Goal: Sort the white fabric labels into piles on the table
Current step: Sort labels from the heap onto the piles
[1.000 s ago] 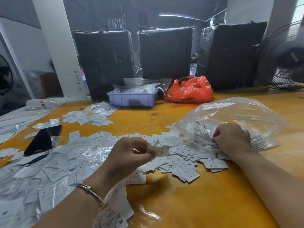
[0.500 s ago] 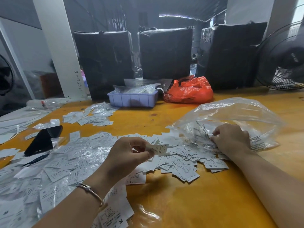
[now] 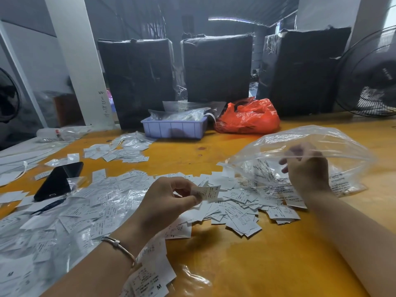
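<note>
White fabric labels lie scattered over the yellow table (image 3: pixel 267 264). One heap (image 3: pixel 242 211) spreads out from the mouth of a clear plastic bag (image 3: pixel 325 138), a wide spread (image 3: pixel 64 221) covers the left side, and a small pile (image 3: pixel 120 151) lies further back. My left hand (image 3: pixel 169 202) pinches a single label (image 3: pixel 209 192) marked XS between thumb and fingers. My right hand (image 3: pixel 308 168) is inside the bag, raised off the labels, its fingers loosely spread and blurred behind the plastic. I see nothing in it.
A black phone (image 3: pixel 57 181) lies among the labels on the left. At the back stand a lilac tray (image 3: pixel 173 129) with plastic bags, a red plastic bag (image 3: pixel 248 116), black wrapped bundles (image 3: pixel 216 67) and a fan (image 3: pixel 368 71) at the right.
My right hand has lifted from the labels in the bag and its fingers have uncurled, raising the bag's top. My left hand still holds the same label, shifted slightly.
</note>
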